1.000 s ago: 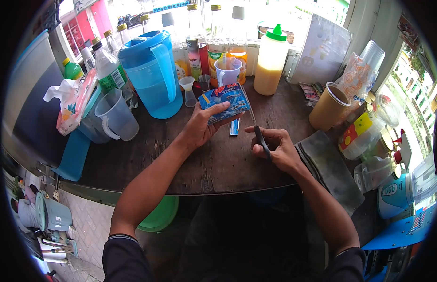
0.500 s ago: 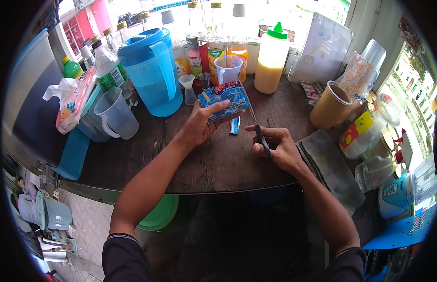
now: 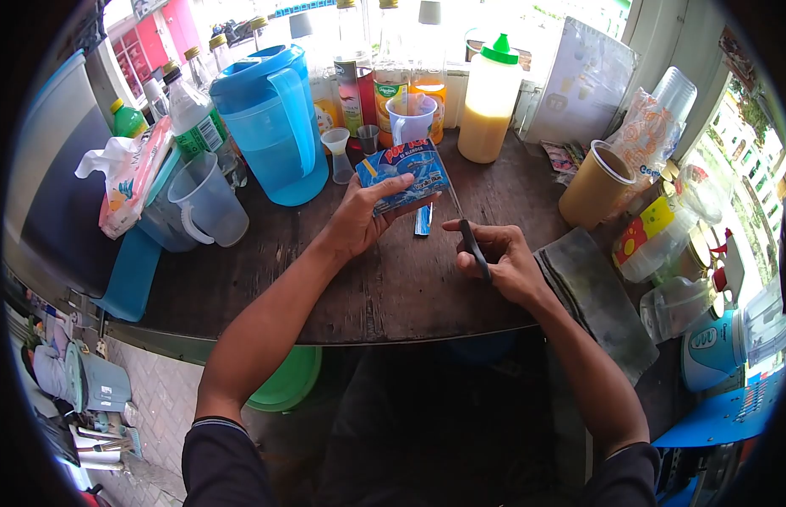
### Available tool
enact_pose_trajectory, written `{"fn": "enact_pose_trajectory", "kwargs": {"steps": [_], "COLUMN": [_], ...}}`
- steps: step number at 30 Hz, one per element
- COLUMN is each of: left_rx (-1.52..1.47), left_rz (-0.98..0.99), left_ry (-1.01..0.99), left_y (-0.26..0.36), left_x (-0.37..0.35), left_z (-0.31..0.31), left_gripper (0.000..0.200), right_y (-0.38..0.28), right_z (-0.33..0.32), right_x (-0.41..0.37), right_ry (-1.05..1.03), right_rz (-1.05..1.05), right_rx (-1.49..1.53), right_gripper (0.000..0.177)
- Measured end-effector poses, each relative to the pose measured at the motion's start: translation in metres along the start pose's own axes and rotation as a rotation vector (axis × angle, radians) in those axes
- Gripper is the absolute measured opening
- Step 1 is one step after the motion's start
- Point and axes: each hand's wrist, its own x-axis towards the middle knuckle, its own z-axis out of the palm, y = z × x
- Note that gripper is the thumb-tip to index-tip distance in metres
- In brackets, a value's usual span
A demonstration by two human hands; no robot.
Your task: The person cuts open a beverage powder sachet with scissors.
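**Scissors Set Along Packet Edge**

Left hand (image 3: 365, 215): partly closed, thumb on the front of the packet (image 3: 399, 180), fingers underneath. Right hand (image 3: 504, 259): curled around the handles of the scissors (image 3: 472, 247), blades along the packet's right edge. Apparent step: cutting; this calls for a steady packet. Clearances: small cup (image 3: 338, 157) just beyond left hand; folded cloth (image 3: 597, 297) right of right hand; tabletop (image 3: 410, 296) offers room nearer the body.

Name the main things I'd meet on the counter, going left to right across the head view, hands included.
Tissue pack → clear jug → blue pitcher → blue packet in the left hand → scissors in the right hand → tan cup.
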Motion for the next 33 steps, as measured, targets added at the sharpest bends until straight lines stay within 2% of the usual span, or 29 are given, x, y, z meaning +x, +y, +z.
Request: {"fn": "enact_pose_trajectory", "kwargs": {"steps": [7, 10, 12, 16, 21, 33], "left_rx": [0.008, 0.005, 0.002, 0.027, 0.006, 0.011], "left_rz": [-0.005, -0.004, 0.001, -0.011, -0.025, -0.015], "left_ry": [0.009, 0.012, 0.006, -0.002, 0.009, -0.013], "left_y": [0.001, 0.000, 0.000, 0.000, 0.001, 0.002], "left_x": [-0.001, 0.000, 0.001, 0.001, 0.001, 0.001], "left_z": [0.001, 0.000, -0.002, -0.004, -0.003, -0.003], "left_gripper": [0.048, 0.049, 0.050, 0.051, 0.051, 0.052], "right_y": [0.001, -0.001, 0.000, -0.004, 0.006, 0.004], "right_z": [0.000, 0.000, 0.000, -0.002, 0.001, 0.001], "right_x": [0.000, 0.000, 0.001, -0.001, 0.001, 0.001], "right_ry": [0.010, -0.028, 0.005, -0.033, 0.011, 0.003], "right_rz": [-0.005, 0.031, 0.005, 0.041, -0.003, -0.030], "right_rx": [-0.016, -0.004, -0.032, -0.036, 0.002, -0.008], "right_gripper": [0.056, 0.064, 0.057, 0.062, 0.056, 0.057]}}
